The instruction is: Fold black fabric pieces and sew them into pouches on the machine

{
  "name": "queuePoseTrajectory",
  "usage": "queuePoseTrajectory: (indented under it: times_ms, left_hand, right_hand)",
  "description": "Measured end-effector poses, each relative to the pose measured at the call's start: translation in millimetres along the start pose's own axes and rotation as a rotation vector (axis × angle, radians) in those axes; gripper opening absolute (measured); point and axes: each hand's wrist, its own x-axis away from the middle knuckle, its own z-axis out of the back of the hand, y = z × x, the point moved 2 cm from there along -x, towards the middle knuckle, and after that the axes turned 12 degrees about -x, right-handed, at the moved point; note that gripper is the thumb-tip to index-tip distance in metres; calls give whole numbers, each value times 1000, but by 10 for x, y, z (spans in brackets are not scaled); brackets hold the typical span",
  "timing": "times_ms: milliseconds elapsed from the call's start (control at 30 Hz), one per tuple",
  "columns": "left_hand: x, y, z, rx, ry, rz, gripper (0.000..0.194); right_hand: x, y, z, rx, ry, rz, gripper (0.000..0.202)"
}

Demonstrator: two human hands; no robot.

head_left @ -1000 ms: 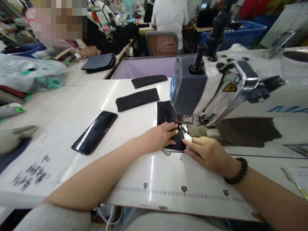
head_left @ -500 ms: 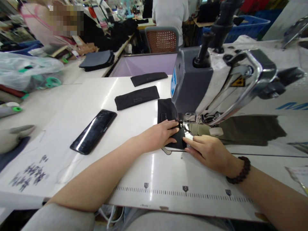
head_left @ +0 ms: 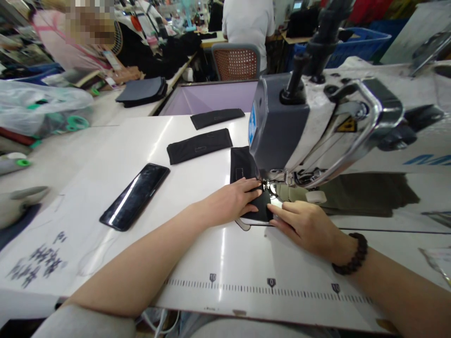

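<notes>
- The grip of our left hand (head_left: 228,203) is open: the palm is turned down, and the fingers lie a little apart on the black cloth (head_left: 262,209), touching it from above and not closing around it.
- Our right hand (head_left: 305,224) touches the same cloth at its near right corner, with fingers stretched forward. Whether this grip is pinching the edge or only resting there, we cannot tell.
- The black cloth lies at the needle area of the sewing machine (head_left: 278,124), flat on the desk (head_left: 197,263). Its farther part, beyond our left fingers, shows a small pale rectangle outline.
- About progress, we judge that the work on this cloth is in the middle: it is in place at the needle and both hands are guiding it. We cannot see how much seam is made.
- Beyond it lie two more black pieces, the nearer piece (head_left: 200,146) and the farther piece (head_left: 217,119), well apart from our hands. The nearer one carries a similar outline. Perhaps they are done, perhaps they are waiting; the view does not let us decide.
- What is left, in our opinion, is at least the rest of this cloth.
</notes>
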Motion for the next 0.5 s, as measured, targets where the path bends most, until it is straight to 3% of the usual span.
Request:
queuePoseTrajectory:
  times_ms: [267,500]
  left_hand:
    - [-19,-21,20,-12,19,-9,37]
    - [73,158,97,-14,38,-143,24]
  right_hand:
    - [-16,13,1,10,1,-23,32]
    - [14,-58,54,-12,5,159,34]
